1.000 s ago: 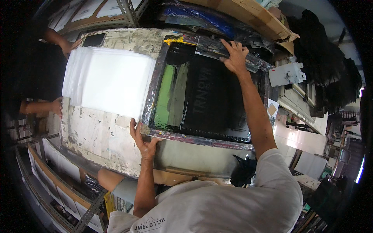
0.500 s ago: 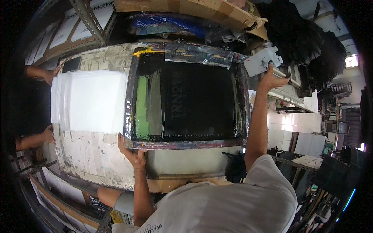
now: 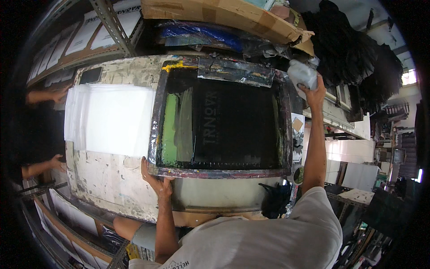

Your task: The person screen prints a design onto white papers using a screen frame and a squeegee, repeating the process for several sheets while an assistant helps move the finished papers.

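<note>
A screen printing frame (image 3: 219, 174) with dark mesh and a green strip of ink at its left lies on a pale, stained board (image 3: 112, 179). My left hand (image 3: 157, 183) is closed on its near left corner, thumb up along the outer side. At the far right, beyond the frame's right side, my right hand (image 3: 316, 95) grips a whitish plastic container (image 3: 301, 74), tilted and slightly blurred. A dark, ink-stained squeegee-like bar (image 3: 236, 71) rests across the frame's far edge. Left of the frame lies a stack of white sheets (image 3: 117, 120).
A co-worker's hands (image 3: 57, 163) are at the board's left end. Metal shelving (image 3: 109, 22) stands at the far left; cardboard (image 3: 224, 18) lies along the back. A black cloth (image 3: 274, 199) hangs near the front edge, beside a cup (image 3: 296, 174).
My right hand has shifted and tipped the container. The co-worker's far hand has drawn back from the sheets. My left hand stays at the frame's corner; the view has shifted slightly.
</note>
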### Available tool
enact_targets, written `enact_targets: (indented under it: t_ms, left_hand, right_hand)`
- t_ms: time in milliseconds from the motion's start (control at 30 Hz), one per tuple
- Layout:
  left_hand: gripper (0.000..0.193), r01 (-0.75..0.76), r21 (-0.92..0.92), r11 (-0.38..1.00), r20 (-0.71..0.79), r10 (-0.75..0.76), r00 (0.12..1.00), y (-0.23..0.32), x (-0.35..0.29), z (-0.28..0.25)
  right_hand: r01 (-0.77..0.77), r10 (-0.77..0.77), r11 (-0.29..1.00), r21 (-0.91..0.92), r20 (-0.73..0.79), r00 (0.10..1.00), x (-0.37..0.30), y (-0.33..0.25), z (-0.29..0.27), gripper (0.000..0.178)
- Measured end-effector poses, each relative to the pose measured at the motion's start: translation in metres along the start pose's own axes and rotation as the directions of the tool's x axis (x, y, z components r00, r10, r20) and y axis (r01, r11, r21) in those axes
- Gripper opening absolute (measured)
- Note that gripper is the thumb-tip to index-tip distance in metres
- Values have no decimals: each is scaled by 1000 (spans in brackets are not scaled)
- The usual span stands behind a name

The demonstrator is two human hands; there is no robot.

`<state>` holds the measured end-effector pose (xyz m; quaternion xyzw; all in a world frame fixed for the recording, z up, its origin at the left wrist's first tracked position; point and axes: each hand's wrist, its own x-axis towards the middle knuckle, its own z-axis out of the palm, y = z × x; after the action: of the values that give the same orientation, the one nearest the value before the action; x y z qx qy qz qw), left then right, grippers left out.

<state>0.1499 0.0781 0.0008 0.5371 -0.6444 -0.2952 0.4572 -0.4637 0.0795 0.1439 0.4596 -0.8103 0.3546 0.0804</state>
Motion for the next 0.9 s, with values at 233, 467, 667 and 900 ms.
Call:
enact_targets:
  t_ms: [233, 467, 667, 900]
  left_hand:
    - [111, -10, -8, 1000, -13, 10, 1000, 5, 1, 3]
    - [112, -8, 24, 1000, 0, 8, 1000, 4, 1, 0]
    - [114, 37, -7, 999, 13, -37, 999, -1, -1, 1]
    - [113, -13, 31, 999, 25, 12, 1000, -7, -3, -1]
  right_hand:
    - [517, -365, 757, -399, 399, 841, -21, -37, -20, 68]
    - [598, -412, 726, -339, 481, 774, -30, -59, 7, 68]
    - [627, -475, 736, -254, 467, 746, -35, -78, 33, 71]
    - [599, -455, 764, -239, 458, 764, -36, -92, 50, 66]
